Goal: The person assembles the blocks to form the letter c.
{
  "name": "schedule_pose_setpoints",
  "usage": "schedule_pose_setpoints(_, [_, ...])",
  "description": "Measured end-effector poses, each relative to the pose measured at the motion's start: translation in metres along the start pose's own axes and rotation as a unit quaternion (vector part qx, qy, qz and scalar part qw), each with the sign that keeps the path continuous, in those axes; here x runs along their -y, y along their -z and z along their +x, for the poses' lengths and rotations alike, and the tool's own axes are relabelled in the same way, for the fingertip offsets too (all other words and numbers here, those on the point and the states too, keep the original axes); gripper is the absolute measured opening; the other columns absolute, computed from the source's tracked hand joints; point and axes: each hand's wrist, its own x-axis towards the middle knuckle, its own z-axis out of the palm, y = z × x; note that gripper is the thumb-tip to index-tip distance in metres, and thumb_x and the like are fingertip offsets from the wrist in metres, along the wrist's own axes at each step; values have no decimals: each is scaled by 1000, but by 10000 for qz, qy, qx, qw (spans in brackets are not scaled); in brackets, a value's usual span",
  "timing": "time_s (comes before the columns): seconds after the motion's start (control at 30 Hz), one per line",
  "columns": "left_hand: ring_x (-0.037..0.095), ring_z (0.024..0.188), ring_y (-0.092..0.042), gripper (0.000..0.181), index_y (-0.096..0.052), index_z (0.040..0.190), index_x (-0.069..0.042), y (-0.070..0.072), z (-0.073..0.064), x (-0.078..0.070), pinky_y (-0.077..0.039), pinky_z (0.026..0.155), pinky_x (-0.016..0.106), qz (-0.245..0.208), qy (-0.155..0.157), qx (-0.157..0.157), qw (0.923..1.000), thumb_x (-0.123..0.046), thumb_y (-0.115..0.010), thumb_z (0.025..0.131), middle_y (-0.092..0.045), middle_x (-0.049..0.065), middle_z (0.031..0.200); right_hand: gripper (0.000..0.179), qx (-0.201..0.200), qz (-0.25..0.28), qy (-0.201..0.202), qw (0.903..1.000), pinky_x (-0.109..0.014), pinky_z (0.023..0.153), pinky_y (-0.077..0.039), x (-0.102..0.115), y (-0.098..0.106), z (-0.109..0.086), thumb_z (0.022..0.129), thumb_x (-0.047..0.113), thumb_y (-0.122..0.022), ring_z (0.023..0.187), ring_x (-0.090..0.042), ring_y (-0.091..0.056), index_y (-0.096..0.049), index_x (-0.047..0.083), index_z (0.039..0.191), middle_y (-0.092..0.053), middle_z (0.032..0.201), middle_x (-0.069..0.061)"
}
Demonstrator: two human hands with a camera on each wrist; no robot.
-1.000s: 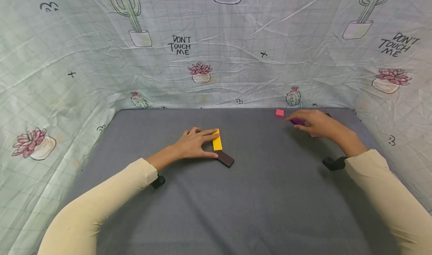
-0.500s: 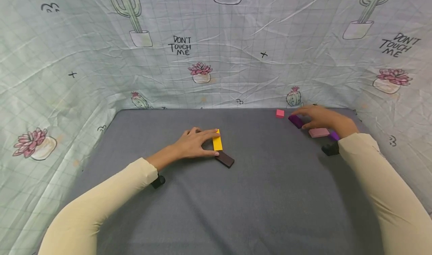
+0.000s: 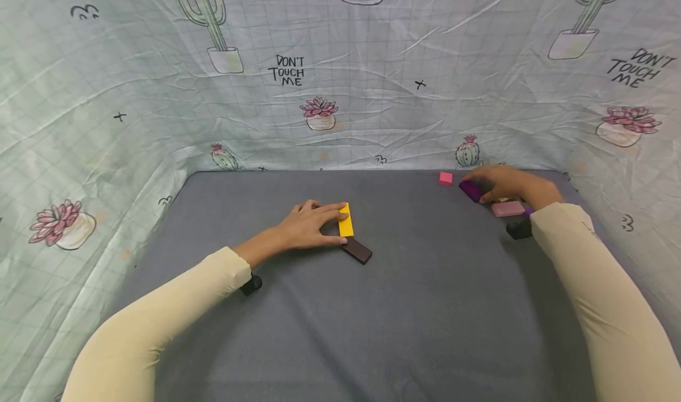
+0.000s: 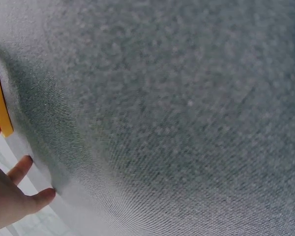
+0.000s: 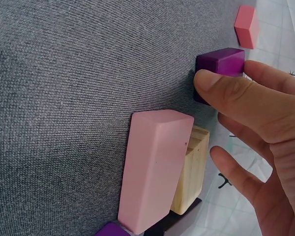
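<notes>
we see the left hand [image 3: 308, 226] spread out, not clenched, two fingertips resting on the yellow block [image 3: 346, 226] and the thumb tip touching the dark brown block [image 3: 359, 252], whose far end seems to meet the yellow one's near end; we cannot tell how hard it presses. the right hand [image 3: 508, 184] pinches the dark purple block [image 5: 231, 64] between thumb and forefinger, its other fingers clasping nothing, and the block looks to be resting on the grey cloth [image 3: 404, 313]. just beyond that hand's fingertips, on the side toward the left hand, we find a small pinkish-red block [image 3: 446, 178]; under the palm lie the pink block [image 5: 155, 169] and, close behind it, a bare wood block [image 5: 192, 169], with a brighter purple block [image 5: 112, 230] and a dark block [image 5: 184, 221] back toward the wrist. farther out, past both hands, hangs the cactus-print sheet [image 3: 372, 41]. we judge the step in hand to be taking hold of the dark purple block while the left hand steadies its pair; the next move, we think, calls for a firm pinch and a lift that does not brush the neighbours, with the left fingers kept light
</notes>
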Motion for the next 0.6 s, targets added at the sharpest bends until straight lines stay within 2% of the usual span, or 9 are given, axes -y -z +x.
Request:
schedule_pose_setpoints(0.33, [33,141,-35,74,-44,154,-35,-2,-1,0,-29,108,65,172,-46,-55,9998,-74,-53,92,-20,-14,168,60,-60,-77,-25,9999,-59,93,-48,7,2,0,82,16,-86,111,-39,-62,-60,0,135,-57,132,-24])
schedule_pose_setpoints(0.6, [35,142,-34,72,-43,155,-34,-2,-2,-2,-28,108,65,170,-111,-26,9998,-71,-54,94,-18,-11,169,56,-286,-150,147,9994,-55,90,-49,15,-1,4,81,21,-86,104,-30,-61,-63,4,129,-61,117,-13])
